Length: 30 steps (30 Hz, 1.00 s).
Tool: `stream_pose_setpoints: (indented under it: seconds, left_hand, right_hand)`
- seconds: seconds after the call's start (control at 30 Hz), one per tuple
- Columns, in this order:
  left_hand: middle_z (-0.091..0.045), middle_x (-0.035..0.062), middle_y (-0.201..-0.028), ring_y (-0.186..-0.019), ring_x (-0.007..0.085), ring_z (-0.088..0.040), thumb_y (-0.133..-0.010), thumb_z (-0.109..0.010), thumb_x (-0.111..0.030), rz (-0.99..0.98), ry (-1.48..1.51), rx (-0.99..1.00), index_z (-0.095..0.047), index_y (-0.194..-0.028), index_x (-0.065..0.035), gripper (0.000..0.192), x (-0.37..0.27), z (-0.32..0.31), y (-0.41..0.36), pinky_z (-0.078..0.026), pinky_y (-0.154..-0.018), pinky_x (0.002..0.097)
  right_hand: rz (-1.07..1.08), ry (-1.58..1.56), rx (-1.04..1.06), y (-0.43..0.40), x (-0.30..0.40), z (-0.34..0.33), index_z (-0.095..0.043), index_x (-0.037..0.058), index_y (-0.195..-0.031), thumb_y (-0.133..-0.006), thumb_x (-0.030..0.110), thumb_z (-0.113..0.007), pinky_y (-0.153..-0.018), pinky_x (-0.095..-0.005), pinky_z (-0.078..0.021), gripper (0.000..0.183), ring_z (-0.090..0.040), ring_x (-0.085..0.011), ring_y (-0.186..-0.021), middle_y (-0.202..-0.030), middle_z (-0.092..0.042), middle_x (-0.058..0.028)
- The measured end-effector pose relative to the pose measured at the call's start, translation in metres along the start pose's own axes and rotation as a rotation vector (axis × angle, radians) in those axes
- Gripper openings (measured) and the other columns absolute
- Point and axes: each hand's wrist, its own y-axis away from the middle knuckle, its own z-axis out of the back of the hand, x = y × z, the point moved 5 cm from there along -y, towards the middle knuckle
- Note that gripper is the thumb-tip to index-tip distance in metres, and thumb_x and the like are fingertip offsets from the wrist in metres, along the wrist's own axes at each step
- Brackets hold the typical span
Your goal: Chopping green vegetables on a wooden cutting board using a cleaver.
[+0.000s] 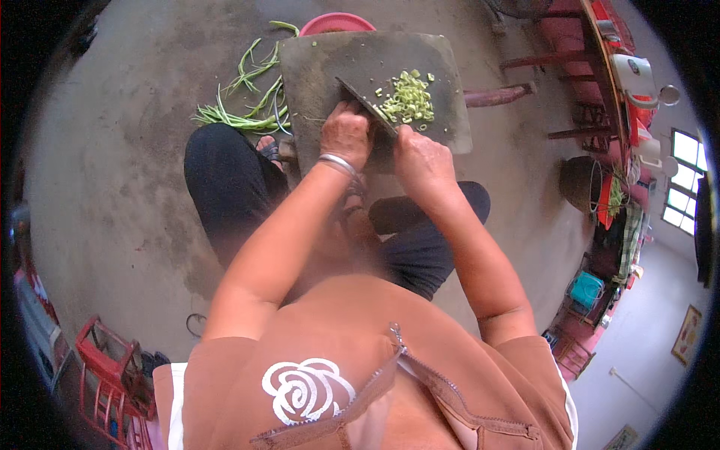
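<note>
My right hand (423, 157) grips the handle end of a kitchen knife (360, 98), its dark blade slanting up-left across a worn, dark cutting board (320, 56). Against the blade's left side is my left hand (344, 132), with its fingers curled down on the board. Whatever lies under those fingers is hidden. Chopped pale-green vegetable pieces (409, 98) are heaped to the right of the blade, and a few slices lie along its edge. Long green stalks (242, 118) are on the floor left of the board.
Behind the board a pink basin (337, 22) shows partly. A long purple-red thing (498, 97), perhaps an eggplant, juts out at the board's right. My knees flank the board. Red wooden stools (107, 365) stand lower left; a cluttered wooden table (604, 67) runs along the right.
</note>
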Motion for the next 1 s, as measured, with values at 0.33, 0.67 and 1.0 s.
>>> stream_pose_setpoints:
  seconds: [0.33,0.67,1.0]
  left_hand:
    - [-0.061,0.0129,-0.09,-0.092,0.0303,-0.057,-0.069,-0.059,-0.007,-0.016,0.06,-0.101,-0.066,-0.075,-0.0044,0.009,-0.01,0.017,0.005,-0.05,-0.081,0.04]
    - [-0.063,0.0156,-0.088,-0.088,0.0332,-0.06,-0.07,-0.058,-0.011,0.042,-0.024,0.065,-0.067,-0.071,-0.0056,0.01,-0.001,0.007,0.003,-0.049,-0.084,0.0416]
    - [-0.062,0.0149,-0.085,-0.087,0.0326,-0.059,-0.075,-0.064,-0.016,0.036,0.095,-0.115,-0.066,-0.069,-0.0059,0.012,0.002,0.008,0.006,-0.049,-0.076,0.0417]
  right_hand:
    - [-0.058,-0.084,-0.047,-0.001,-0.017,-0.002,-0.054,0.0023,-0.088,-0.088,0.018,-0.052,-0.068,-0.0505,-0.0492,0.016,-0.063,-0.0414,-0.078,-0.081,-0.064,-0.0223]
    - [0.029,0.016,0.002,-0.004,0.002,-0.003,-0.054,0.0004,-0.087,-0.086,0.012,-0.048,-0.067,-0.0461,-0.0518,0.013,-0.065,-0.0392,-0.079,-0.082,-0.065,-0.0227]
    - [0.014,-0.08,-0.042,-0.006,-0.008,0.002,-0.052,0.0039,-0.089,-0.09,0.021,-0.051,-0.068,-0.052,-0.0474,0.017,-0.062,-0.0415,-0.079,-0.081,-0.064,-0.0222]
